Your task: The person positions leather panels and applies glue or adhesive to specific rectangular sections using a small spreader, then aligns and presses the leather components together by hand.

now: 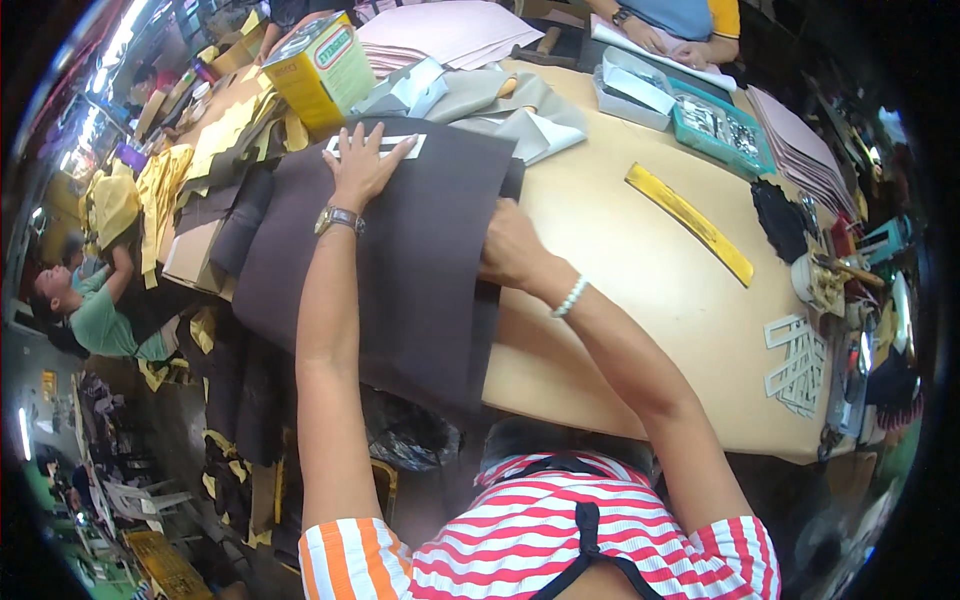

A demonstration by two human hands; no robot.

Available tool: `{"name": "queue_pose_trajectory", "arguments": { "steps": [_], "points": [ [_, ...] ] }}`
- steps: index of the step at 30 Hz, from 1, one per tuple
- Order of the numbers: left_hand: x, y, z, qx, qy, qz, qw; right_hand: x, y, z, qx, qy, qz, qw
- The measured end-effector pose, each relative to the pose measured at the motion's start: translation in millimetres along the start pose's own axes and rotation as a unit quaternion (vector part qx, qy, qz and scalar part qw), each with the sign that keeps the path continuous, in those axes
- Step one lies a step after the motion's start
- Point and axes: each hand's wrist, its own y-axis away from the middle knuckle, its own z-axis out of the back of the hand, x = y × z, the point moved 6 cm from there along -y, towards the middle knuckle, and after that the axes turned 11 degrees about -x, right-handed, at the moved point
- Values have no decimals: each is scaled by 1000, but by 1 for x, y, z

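Note:
A large dark brown sheet [420,260] of fabric or leather-like material lies over the table's left part and hangs past its front edge. My left hand [365,170] rests flat near the sheet's far end, fingers spread over a white rectangular template [405,146] with cut-out slots. At the sheet's right edge, my right hand [515,245] is closed, its fingers curled around that edge and partly hidden. Beneath, another dark layer shows at the far right corner.
A yellow strip [690,222] lies on the tan table [620,330]. White templates [795,365] are piled at the right. Behind stand a yellow can [320,75], a teal tray [720,130] of small parts and stacked pink sheets [445,35]. A person works across the table; another stands left.

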Motion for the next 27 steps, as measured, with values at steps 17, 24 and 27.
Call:
{"name": "queue_pose_trajectory", "arguments": {
  "steps": [17,24,27],
  "points": [
    [2,-27,-28,52,-100,-72,991,-46,68,138,-337,-42,-152,928],
    [59,-37,-46,85,-210,-292,929,42,-11,34,-208,-158,-84,962],
    [42,-48,-51,110,-183,-207,955,22,6,3,-193,-102,-113,969]
  ]
}}
